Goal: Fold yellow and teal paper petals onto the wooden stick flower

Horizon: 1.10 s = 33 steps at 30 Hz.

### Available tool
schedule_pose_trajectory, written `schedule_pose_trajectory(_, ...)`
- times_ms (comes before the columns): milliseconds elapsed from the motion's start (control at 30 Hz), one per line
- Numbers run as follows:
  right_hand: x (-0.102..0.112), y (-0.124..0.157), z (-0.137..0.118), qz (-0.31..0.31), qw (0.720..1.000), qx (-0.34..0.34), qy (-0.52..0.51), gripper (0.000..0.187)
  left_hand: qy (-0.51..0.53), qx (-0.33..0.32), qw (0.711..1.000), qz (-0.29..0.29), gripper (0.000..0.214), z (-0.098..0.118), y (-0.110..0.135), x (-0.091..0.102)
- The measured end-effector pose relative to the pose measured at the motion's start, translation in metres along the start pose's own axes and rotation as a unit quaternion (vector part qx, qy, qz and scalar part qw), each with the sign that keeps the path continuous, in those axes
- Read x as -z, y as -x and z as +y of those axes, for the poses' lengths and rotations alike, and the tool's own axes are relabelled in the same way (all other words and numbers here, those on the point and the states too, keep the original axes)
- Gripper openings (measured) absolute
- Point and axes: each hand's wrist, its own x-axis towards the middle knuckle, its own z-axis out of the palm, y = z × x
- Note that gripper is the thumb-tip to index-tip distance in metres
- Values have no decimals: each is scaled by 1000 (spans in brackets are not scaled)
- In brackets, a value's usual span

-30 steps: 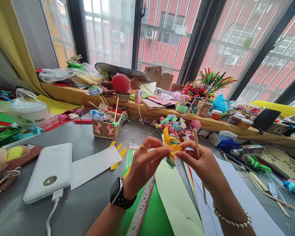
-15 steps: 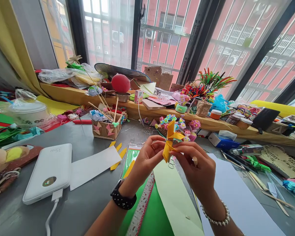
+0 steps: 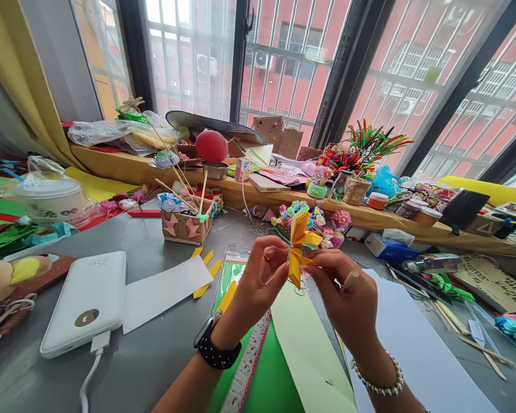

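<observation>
A folded yellow paper flower (image 3: 298, 235) is held up between both hands, its layers fanned apart above and below a pinched middle. My left hand (image 3: 262, 281) grips its middle from the left, thumb and fingertips closed at the centre. From the right, my right hand (image 3: 341, 287) pinches a lower petal between thumb and forefinger. Beneath the hands lie a pale green paper strip (image 3: 309, 344), a patterned ruler (image 3: 247, 367) and green paper (image 3: 275, 373). Several yellow paper pieces (image 3: 212, 275) rest left of the hands, partly under a white paper strip (image 3: 167, 292).
To the left lies a white power bank (image 3: 88, 304) with a cable. A decorated box (image 3: 187, 226) holding sticks stands behind it. White paper (image 3: 413, 338) spreads to the right, near loose wooden sticks (image 3: 451, 315) and a plastic bottle (image 3: 432, 262). Craft supplies crowd the windowsill (image 3: 236, 192).
The yellow paper's layers have spread wider, above and below the middle. My left thumb has shifted up from the lower part toward the centre. My right hand stays at the lower petal.
</observation>
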Motion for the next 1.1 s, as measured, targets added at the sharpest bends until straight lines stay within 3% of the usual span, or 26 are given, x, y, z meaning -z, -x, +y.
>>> schedule_pose_trajectory(100, 0, 0, 1, -6, 1000, -26, -6, 8, -100, -53, 993, 38, 20, -3, 2, -1)
schedule_pose_trajectory(200, 0, 0, 1, -8, 998, -50, -27, 7, -154, -78, 985, 29, 17, -3, 3, -1)
schedule_pose_trajectory(400, -1, 2, -1, 8, 995, -57, -84, 6, -66, -84, 994, -16, 9, -1, 0, 2)
schedule_pose_trajectory(700, 9, -4, -11, -6, 998, 49, -43, 16, 25, -45, 996, -79, 2, 5, -3, 9)
schedule_pose_trajectory(900, 7, -3, -12, -15, 998, 23, -54, 16, 28, -32, 996, -76, 1, 6, -3, 8)
schedule_pose_trajectory(1100, 9, 0, -26, 2, 996, 84, -27, 21, 48, -39, 996, -66, 2, 6, -2, 11)
